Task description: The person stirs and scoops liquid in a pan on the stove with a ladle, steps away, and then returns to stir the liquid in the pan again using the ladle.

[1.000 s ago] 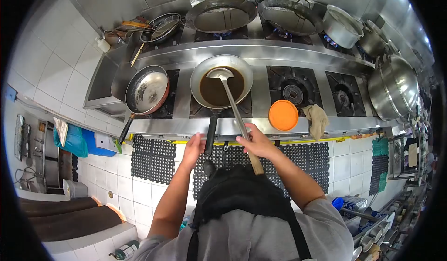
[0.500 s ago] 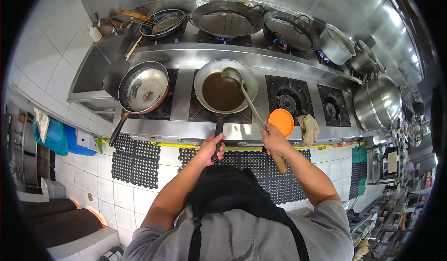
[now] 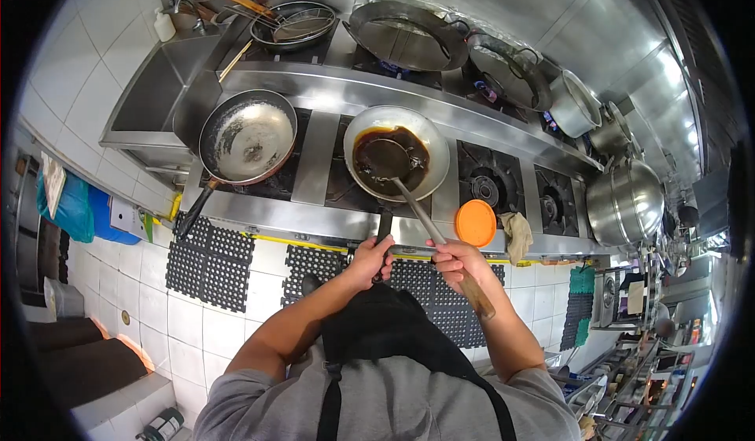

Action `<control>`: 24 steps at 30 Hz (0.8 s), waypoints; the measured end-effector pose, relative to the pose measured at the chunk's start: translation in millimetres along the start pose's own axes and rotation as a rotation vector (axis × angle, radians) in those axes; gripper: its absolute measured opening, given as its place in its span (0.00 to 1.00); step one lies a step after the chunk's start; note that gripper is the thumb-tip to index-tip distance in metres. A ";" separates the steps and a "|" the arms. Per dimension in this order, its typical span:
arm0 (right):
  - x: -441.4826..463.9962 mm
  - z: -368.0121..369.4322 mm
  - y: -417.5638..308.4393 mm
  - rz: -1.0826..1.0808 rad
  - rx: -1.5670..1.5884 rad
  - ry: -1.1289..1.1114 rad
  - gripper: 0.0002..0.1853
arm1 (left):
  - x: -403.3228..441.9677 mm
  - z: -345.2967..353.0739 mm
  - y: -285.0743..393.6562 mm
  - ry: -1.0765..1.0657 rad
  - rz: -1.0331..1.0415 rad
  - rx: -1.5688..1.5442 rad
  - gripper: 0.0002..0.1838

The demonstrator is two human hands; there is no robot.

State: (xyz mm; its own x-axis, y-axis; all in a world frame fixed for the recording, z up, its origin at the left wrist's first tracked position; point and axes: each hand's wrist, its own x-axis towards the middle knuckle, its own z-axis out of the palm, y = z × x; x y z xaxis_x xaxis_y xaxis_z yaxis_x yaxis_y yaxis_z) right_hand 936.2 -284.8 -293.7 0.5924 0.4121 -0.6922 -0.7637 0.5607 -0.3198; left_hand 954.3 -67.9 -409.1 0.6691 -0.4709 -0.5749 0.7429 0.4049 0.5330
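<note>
A pale frying pan (image 3: pixel 436 142) with dark brown sauce (image 3: pixel 419 144) in it sits over a front burner. My left hand (image 3: pixel 371 262) is closed round the pan's black handle (image 3: pixel 385 225). In my right hand (image 3: pixel 462 264) is a long ladle (image 3: pixel 419 211), gripped near its wooden end, which sticks out below the fist. The ladle's bowl is down inside the pan, with dark sauce in and around it. An orange round lid or dish (image 3: pixel 476 222) lies just beyond my right hand, beside a beige cloth (image 3: pixel 515 238) on the stove's front edge.
Left of the sauce pan stands a worn frying pan (image 3: pixel 253 144), its handle jutting over the front edge. Large dark pans (image 3: pixel 405 36) and a grey pot (image 3: pixel 574 103) stand on the back row, where flames show. A big steel pot (image 3: pixel 627 203) is at the right.
The ladle's bowl has moved from the pan's far right rim down into the middle of the sauce. My right hand has come nearer to me. The sauce now covers less of the pan.
</note>
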 end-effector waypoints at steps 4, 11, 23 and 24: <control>-15.9 10.4 5.6 -0.091 -0.193 0.067 0.10 | -2.5 1.8 1.5 0.001 -0.005 -0.001 0.14; -26.2 4.9 9.0 -0.290 -0.470 0.169 0.13 | 2.0 1.8 -0.9 0.015 -0.002 0.012 0.14; -43.9 -3.6 2.3 -0.474 -0.737 0.313 0.17 | 2.0 5.2 -4.1 0.044 0.000 0.019 0.14; -46.8 -2.4 2.1 -0.491 -0.793 0.340 0.18 | 2.4 4.8 -4.4 0.038 -0.004 0.015 0.14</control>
State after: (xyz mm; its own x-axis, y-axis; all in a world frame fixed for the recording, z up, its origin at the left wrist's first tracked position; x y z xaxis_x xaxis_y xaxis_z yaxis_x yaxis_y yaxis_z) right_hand 906.2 -304.7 -263.5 0.8785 -0.0348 -0.4764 -0.4776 -0.0799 -0.8749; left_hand 952.5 -74.6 -409.9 0.6664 -0.4422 -0.6003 0.7456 0.3909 0.5397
